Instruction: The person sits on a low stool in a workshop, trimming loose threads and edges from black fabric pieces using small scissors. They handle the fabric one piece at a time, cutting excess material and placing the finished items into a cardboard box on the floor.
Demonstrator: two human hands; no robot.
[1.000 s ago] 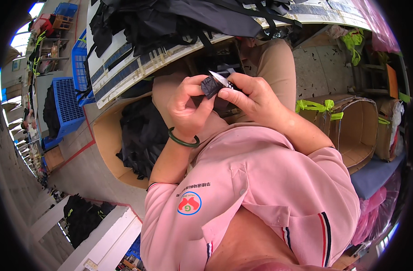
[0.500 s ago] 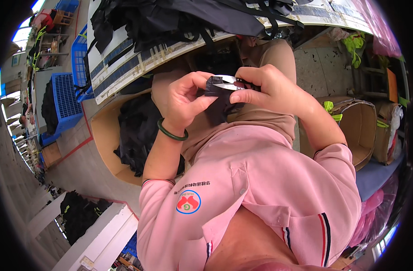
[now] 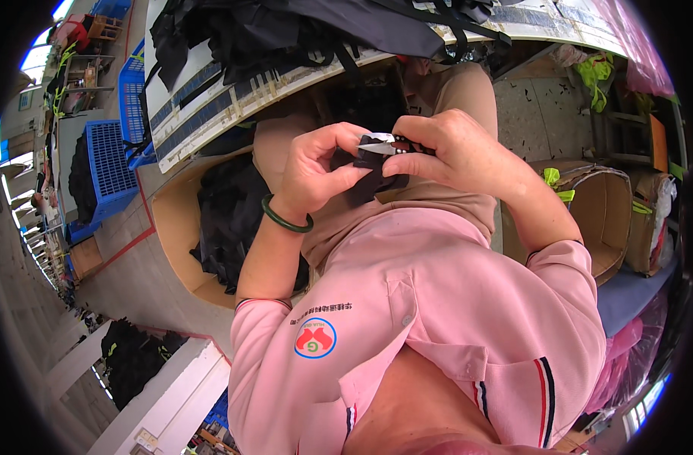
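Note:
My left hand [image 3: 316,173], with a green bangle on the wrist, pinches a small black fabric piece [image 3: 367,168] over my lap. My right hand [image 3: 456,150] is closed around small thread snips [image 3: 388,142]; their silver blades point left and touch the top edge of the fabric. The two hands meet in front of my tan trousers, above my pink shirt. Most of the snips' handle is hidden by my right fingers.
A work table [image 3: 210,106] piled with black bags and straps runs along the top. An open cardboard box [image 3: 176,227] of black fabric stands at my left and another box [image 3: 600,220] at my right. Blue crates [image 3: 107,155] sit far left.
Both hands have stayed together over the lap while drifting slightly right in the view. The snips' blades have swung from pointing up-right to lying flat against the fabric's top edge.

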